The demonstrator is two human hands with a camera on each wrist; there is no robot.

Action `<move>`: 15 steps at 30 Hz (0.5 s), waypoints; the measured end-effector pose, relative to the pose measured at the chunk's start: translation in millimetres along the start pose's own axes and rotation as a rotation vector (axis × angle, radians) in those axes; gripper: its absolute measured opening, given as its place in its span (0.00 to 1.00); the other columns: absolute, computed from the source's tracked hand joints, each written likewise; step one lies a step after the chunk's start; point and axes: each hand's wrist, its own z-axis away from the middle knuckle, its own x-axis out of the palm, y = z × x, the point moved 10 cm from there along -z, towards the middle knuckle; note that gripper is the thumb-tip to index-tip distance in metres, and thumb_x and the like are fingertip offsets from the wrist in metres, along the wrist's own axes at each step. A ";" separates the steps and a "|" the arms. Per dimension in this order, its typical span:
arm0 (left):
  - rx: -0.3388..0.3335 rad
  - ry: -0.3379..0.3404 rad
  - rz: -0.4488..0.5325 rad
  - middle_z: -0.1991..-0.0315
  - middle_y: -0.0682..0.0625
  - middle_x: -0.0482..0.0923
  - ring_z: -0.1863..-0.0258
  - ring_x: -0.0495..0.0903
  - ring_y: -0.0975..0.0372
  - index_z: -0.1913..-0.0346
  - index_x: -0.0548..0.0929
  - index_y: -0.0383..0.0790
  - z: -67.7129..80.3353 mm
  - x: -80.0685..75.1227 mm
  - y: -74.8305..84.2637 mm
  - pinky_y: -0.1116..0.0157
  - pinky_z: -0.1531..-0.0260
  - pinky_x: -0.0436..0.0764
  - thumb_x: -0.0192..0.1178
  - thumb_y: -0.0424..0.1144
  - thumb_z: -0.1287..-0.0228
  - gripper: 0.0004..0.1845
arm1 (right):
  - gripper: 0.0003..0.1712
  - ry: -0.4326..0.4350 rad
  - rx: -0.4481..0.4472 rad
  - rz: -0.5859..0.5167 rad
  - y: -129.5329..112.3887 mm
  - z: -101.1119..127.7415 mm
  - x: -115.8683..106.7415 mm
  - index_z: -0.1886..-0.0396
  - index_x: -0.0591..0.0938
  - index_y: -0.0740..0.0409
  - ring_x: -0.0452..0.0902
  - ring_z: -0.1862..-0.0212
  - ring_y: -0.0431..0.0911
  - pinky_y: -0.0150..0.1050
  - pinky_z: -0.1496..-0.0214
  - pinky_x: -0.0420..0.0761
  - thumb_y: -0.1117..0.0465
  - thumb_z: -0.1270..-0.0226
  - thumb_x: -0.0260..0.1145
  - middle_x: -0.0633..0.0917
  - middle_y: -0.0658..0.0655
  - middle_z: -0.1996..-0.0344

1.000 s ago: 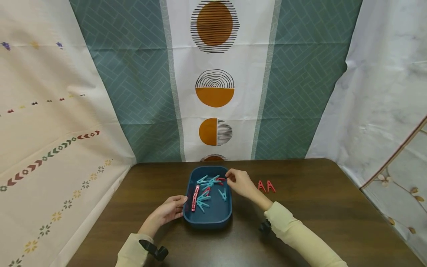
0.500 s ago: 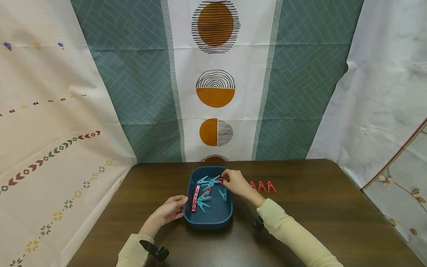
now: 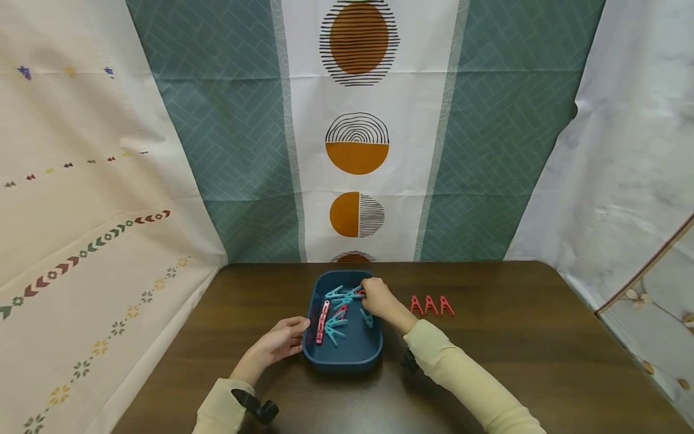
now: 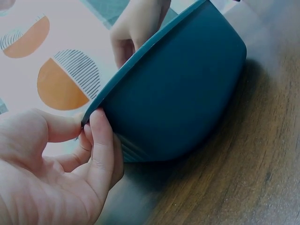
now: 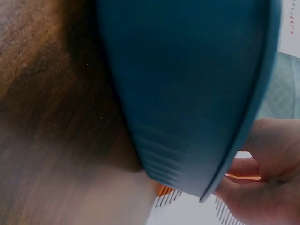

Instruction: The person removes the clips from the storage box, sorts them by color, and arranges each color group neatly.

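Observation:
A dark blue plastic bin (image 3: 343, 357) stands on the table with several light-blue clothespins (image 3: 334, 325) and a few red ones inside. A pink clothespin (image 3: 322, 322) lies along its left side. My left hand (image 3: 282, 341) pinches the bin's left rim; in the left wrist view, thumb and fingers (image 4: 102, 140) meet around the edge. My right hand (image 3: 379, 298) reaches over the far right rim, fingers bent down beside a red clothespin (image 3: 360, 292). The rim hides those fingertips in the right wrist view, so I cannot tell whether they grip it.
Three red clothespins (image 3: 431, 305) stand in a row on the dark wooden table (image 3: 488, 349), right of the bin. Patterned cloths (image 3: 249, 181) hang behind the table and at both sides. Each wrist carries a black strap (image 3: 255, 405).
My right hand has moved left and inward over the bin's far right corner, uncovering a third red clothespin on the table. My left hand stays on the rim. The head view has shifted slightly.

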 end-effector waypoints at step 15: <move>0.028 0.003 -0.034 0.66 0.51 0.76 0.68 0.77 0.63 0.48 0.72 0.31 -1.1 1.8 2.9 0.71 0.68 0.78 0.51 0.45 0.27 0.18 | 0.03 0.114 0.021 0.335 7.7 -17.7 16.4 0.68 0.83 0.61 0.80 0.68 0.52 0.44 0.66 0.83 0.70 0.36 0.64 0.82 0.61 0.71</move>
